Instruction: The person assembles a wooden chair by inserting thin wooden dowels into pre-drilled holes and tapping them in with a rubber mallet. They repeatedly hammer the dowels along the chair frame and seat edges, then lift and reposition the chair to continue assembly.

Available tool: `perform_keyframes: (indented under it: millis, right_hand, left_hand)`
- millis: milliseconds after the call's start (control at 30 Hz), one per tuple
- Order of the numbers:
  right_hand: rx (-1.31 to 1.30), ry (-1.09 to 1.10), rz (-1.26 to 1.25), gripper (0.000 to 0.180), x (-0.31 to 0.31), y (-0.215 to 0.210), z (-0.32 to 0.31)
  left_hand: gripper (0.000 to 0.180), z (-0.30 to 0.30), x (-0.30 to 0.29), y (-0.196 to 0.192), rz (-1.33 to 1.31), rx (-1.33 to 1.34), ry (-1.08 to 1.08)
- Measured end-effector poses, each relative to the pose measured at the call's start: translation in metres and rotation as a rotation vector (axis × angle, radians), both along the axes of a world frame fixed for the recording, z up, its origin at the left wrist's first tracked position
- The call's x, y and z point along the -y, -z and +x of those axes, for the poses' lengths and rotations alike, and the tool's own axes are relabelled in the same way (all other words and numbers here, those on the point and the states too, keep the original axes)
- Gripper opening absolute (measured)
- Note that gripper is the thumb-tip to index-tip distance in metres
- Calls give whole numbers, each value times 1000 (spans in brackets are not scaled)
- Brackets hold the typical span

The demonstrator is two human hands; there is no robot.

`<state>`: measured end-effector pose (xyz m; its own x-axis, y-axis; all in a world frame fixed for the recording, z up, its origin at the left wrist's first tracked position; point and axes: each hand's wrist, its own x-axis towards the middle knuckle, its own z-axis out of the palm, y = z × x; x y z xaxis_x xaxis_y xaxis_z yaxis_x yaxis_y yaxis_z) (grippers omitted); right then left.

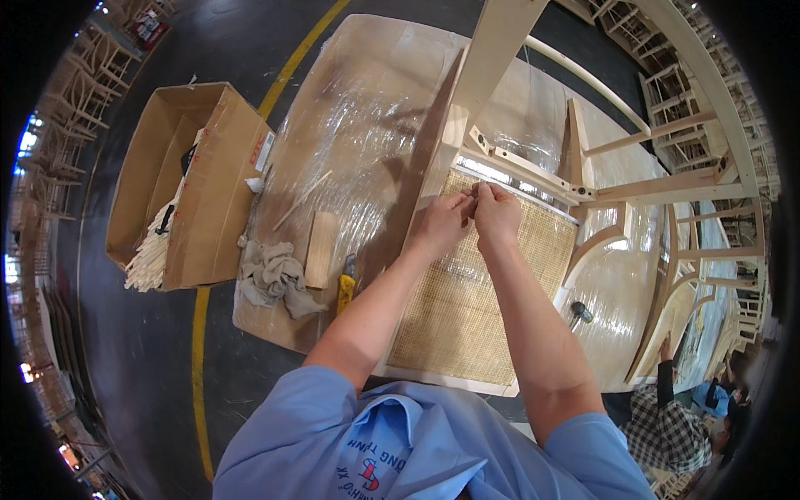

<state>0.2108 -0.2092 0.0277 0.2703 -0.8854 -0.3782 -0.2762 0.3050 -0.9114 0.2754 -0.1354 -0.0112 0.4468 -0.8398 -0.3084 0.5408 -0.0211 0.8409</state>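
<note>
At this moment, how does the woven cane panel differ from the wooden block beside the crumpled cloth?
The woven cane panel is a broad sheet; the wooden block is much smaller. The panel has a grid-like weave; the block looks solid. The panel lies below the left hand and right hand; the block lies apart from them. Both look tan and roughly rectangular.

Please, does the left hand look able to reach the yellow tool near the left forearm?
Probably yes: the yellow tool lies close beside the left forearm, with nothing visible on top. The left hand would first have to move away from the right hand, beside it over the woven panel.
</note>
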Motion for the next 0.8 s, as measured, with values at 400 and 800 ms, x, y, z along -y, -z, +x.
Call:
perform_keyframes:
  millis: [400,800]
  right_hand:
    - [194,-160,129,25,2,-13,13]
    - [-55,-98,-181,15,-54,44,-1]
  left_hand:
    - [25,14,-6,8,184,547,-50]
    - [34,45,-61,-30,450,1198,279]
